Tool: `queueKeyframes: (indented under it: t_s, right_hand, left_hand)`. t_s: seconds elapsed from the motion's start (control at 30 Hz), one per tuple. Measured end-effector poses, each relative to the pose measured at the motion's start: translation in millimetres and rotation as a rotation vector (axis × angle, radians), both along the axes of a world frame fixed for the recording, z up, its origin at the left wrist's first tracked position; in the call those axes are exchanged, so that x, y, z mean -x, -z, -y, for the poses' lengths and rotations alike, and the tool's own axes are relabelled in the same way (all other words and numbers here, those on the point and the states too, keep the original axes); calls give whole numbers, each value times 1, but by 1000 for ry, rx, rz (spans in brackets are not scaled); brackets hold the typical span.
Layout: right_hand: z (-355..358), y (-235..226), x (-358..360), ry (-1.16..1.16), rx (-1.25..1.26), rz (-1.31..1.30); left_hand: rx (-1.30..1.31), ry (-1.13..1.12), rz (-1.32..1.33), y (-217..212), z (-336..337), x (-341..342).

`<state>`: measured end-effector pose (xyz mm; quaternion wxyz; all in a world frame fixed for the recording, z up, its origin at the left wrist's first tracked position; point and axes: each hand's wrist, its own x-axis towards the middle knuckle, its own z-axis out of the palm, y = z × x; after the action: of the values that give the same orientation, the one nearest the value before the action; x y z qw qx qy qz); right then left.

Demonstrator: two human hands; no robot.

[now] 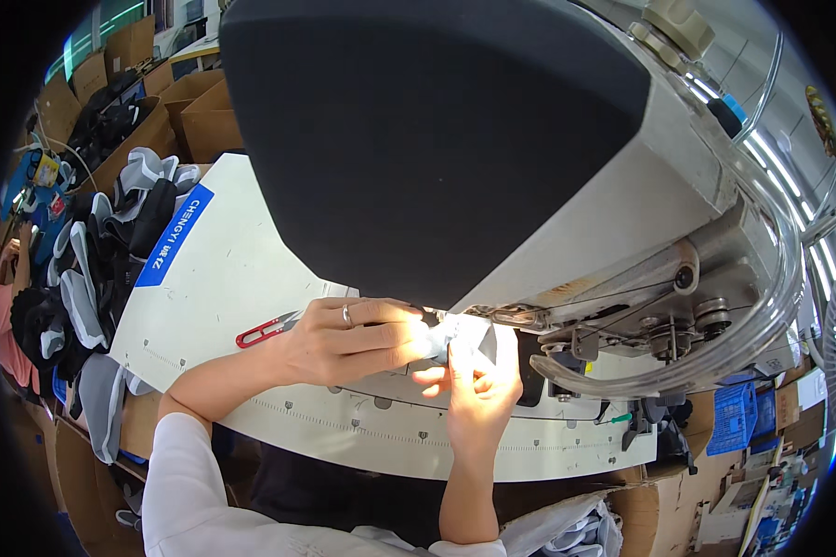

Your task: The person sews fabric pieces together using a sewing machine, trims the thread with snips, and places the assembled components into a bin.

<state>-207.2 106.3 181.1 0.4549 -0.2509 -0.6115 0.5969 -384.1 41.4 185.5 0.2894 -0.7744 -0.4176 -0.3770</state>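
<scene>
I hold a small grey cloth piece (455,336) under the big sewing machine (492,158), right by its needle part. It looks soft, light and bendy, so I think it is best pinched at its edges to keep it flat. My left hand (344,339) pinches one edge, with the arm reaching across the white table (223,269). My right hand (478,390) comes up from below and pinches the other edge. Red snips (265,329) lie just beside my left hand.
</scene>
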Motion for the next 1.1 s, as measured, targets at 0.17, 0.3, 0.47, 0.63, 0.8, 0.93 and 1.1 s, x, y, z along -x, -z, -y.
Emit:
queueKeyframes:
  t_s: [0.17, 0.3, 0.47, 0.63, 0.8, 0.93, 1.1]
  right_hand:
    - [-1, 0, -2, -38, 73, -39]
    - [-3, 7, -8, 14, 153, -30]
    - [-32, 14, -22, 379, -1211, 381]
    - [-53, 25, -24, 349, -1288, 421]
    - [-47, 30, -22, 311, -1089, 371]
    - [-54, 35, -29, 356, -1173, 428]
    - [-62, 30, -28, 244, -1150, 409]
  left_hand:
    - [12, -7, -2, -3, 2, -2]
    - [44, -64, 32, -4, 4, -7]
    - [-63, -176, 15, -8, -1, -23]
    - [-27, -144, 145, -1, -7, -23]
    - [-37, -117, 237, 3, -6, -23]
    - [-98, -221, 19, 2, -4, -24]
    - [-120, -160, 56, 3, -10, -23]
